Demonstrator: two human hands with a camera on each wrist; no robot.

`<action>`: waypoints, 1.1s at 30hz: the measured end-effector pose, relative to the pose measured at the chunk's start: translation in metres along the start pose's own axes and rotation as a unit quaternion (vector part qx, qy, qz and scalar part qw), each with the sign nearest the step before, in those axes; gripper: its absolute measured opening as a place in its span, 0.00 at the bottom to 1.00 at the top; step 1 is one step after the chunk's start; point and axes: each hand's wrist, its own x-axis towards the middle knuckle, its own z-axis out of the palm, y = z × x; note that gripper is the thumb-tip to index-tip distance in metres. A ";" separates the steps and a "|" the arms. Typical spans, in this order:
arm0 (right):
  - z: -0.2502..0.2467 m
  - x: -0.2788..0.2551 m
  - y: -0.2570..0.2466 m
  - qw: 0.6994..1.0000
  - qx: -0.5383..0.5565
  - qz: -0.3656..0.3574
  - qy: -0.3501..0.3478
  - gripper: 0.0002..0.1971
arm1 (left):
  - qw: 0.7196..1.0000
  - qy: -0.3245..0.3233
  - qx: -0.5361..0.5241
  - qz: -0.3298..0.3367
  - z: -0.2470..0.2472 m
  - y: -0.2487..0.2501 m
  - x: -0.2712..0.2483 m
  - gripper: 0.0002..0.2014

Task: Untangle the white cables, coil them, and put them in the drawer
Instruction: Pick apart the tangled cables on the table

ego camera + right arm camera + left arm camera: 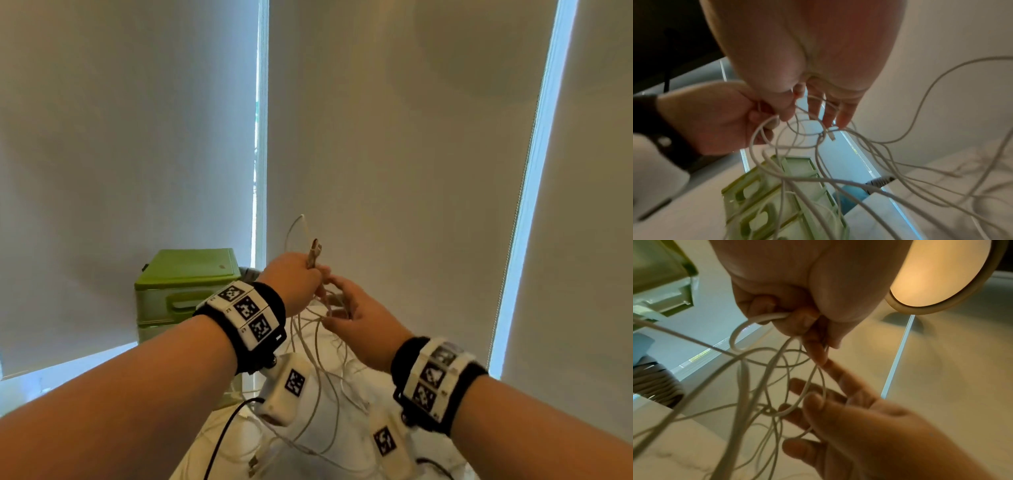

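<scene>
Untangling is our step: above the surface, right of the green drawer unit (186, 287), our left hand (294, 284) clamps the white cables (318, 346) while our right hand (359, 322), fingers spread through loops, must next free one strand.

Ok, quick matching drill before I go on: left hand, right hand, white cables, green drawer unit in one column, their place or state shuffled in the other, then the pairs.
Things:
1. left hand
2. right hand
3. white cables
4. green drawer unit

States:
A. stands behind the left wrist, drawers closed
B. fist closed round a bunch of strands
C. hanging tangled down to the white surface
D. fingers spread among the loops

Pairs: 1-B, 2-D, 3-C, 4-A
</scene>
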 end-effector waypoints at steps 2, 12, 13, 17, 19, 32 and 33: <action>0.011 0.004 0.010 0.998 0.000 0.001 0.066 0.12 | 1.000 -0.003 -0.026 0.005 -0.004 0.003 0.001 0.14; 0.031 0.026 0.031 0.989 -0.130 0.002 0.074 0.13 | 0.995 0.077 -0.067 0.019 -0.021 0.021 0.000 0.15; 0.032 0.026 0.032 0.987 -0.138 0.000 0.081 0.13 | 0.993 0.086 -0.080 0.013 -0.020 0.018 0.002 0.15; 0.028 0.026 0.030 0.970 -0.142 -0.046 0.194 0.10 | 0.995 0.053 -0.073 -0.030 -0.019 0.010 0.009 0.17; 0.022 0.028 0.027 0.972 -0.102 -0.048 0.207 0.12 | 0.998 0.016 -0.033 -0.052 -0.019 0.006 0.009 0.18; -0.010 0.038 0.019 0.983 -0.032 0.077 0.166 0.10 | 0.975 -0.036 0.171 -0.136 -0.016 -0.017 0.015 0.10; -0.011 0.039 0.017 0.984 0.013 0.101 0.149 0.11 | 0.977 -0.038 0.172 -0.123 -0.016 -0.018 0.016 0.12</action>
